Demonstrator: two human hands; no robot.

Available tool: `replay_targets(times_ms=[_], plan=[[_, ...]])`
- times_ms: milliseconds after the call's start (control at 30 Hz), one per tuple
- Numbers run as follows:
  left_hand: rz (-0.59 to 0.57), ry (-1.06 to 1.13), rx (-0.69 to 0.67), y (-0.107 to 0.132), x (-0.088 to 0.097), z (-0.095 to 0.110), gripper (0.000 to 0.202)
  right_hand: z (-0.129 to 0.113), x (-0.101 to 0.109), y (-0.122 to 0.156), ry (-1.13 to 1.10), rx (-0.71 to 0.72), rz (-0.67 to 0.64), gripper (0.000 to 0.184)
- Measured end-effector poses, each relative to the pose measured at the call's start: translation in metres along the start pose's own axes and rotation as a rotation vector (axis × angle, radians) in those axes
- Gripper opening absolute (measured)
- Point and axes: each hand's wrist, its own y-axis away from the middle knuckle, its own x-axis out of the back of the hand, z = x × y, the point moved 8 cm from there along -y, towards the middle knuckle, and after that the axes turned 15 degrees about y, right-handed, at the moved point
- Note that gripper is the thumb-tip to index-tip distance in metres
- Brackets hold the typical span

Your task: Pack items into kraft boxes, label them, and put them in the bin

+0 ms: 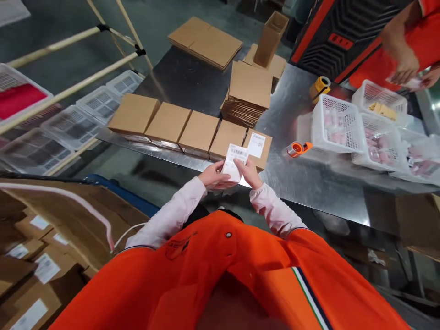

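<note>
My left hand (pixel 213 176) is closed around the side of a stack of white printed labels (pixel 233 170), held just off the table's near edge. From the other side my right hand (pixel 251 174) grips the stack, its thumb pressed on the top label. Beyond my hands, several closed cardboard boxes (pixel 198 132) stand in a row along the near edge. The rightmost box (pixel 264 155), closest to my right hand, carries a white shipping label (pixel 256 145) on its top.
Flattened cartons (pixel 250 85) are piled behind the row, with more flat cardboard (pixel 206 41) farther back. Tape dispensers (pixel 298 149) and white baskets (pixel 337 123) occupy the metal table's (pixel 292 183) right. Labelled boxes (pixel 48 268) fill a bin at lower left. A co-worker's hand (pixel 405 68) shows at upper right.
</note>
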Motion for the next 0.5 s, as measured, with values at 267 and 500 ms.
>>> replay_targets(times_ms=[267,500], plan=[[0.328,0.093,-0.077,-0.016,0.01,-0.008,0.039,-0.031,0.021,-0.026,0.208,0.026,-0.097,0.031],[0.544,-0.026,-0.135,-0.014,0.024,0.004,0.038,-0.033,0.008,-0.054,0.338,0.042,-0.126,0.025]])
